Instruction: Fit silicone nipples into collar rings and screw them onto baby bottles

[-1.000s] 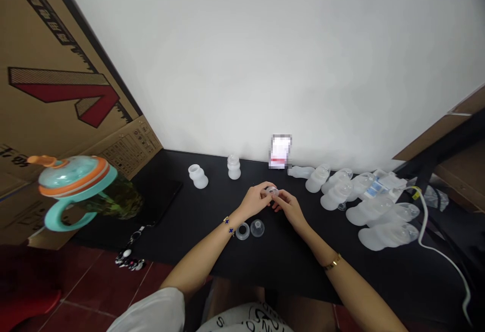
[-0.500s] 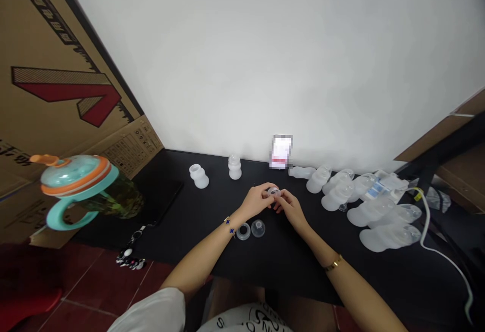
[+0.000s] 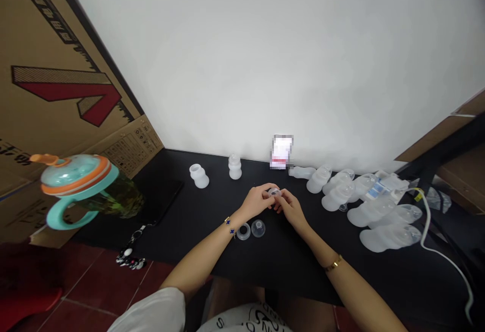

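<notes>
My left hand [image 3: 260,199] and my right hand [image 3: 290,206] meet above the black table, their fingers closed round a small translucent baby bottle part [image 3: 273,192]. The fingers partly cover it, so I cannot tell if it is a collar, a nipple or both together. Just in front of my left wrist lie a translucent collar ring [image 3: 243,231] and, close beside it, a clear domed cap [image 3: 258,228]. Farther back stand an open white bottle body [image 3: 199,176] and a white bottle with a clear top [image 3: 235,167].
Several capped bottles [image 3: 388,237] lie or stand at the right, near a white cable [image 3: 427,221]. A lit phone [image 3: 281,152] leans on the wall. At the left are a large turquoise-lidded drink jug [image 3: 79,175], a dark flat device [image 3: 161,200] and a cardboard box [image 3: 56,120].
The small bottle part has shifted slightly between my fingers, with a bit more of its rim showing. Both hands stay in nearly the same place, and everything else is still.
</notes>
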